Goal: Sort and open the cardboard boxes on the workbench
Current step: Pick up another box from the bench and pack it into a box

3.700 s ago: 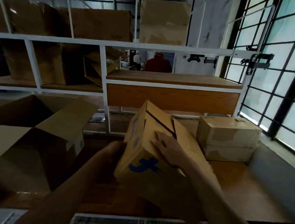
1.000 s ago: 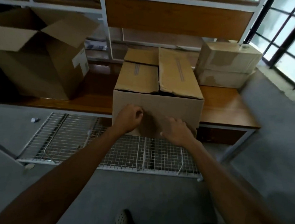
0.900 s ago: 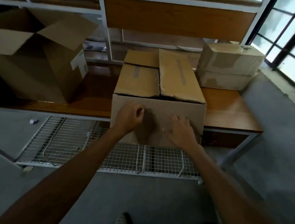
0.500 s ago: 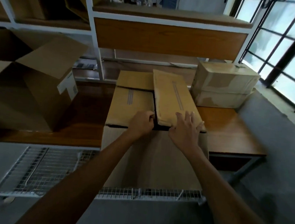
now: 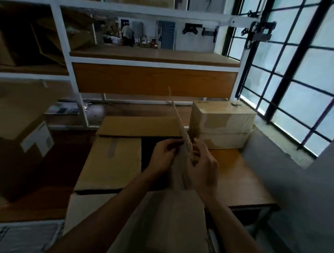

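Observation:
A large cardboard box stands on the wooden workbench right in front of me. Its left top flap lies flat and its far flap is folded down. The right top flap stands nearly upright, seen edge-on. My left hand and my right hand both grip this raised flap near its front end, one on each side. A dark gap into the box shows between the flaps.
A sealed, taped box sits at the back right of the bench. A big open box with a white label stands on the left. White-framed shelves with more boxes rise behind. Barred windows fill the right.
My hands went from the box's front face up to its top, then lifted the right flap from flat to nearly upright. The camera view tilted upward.

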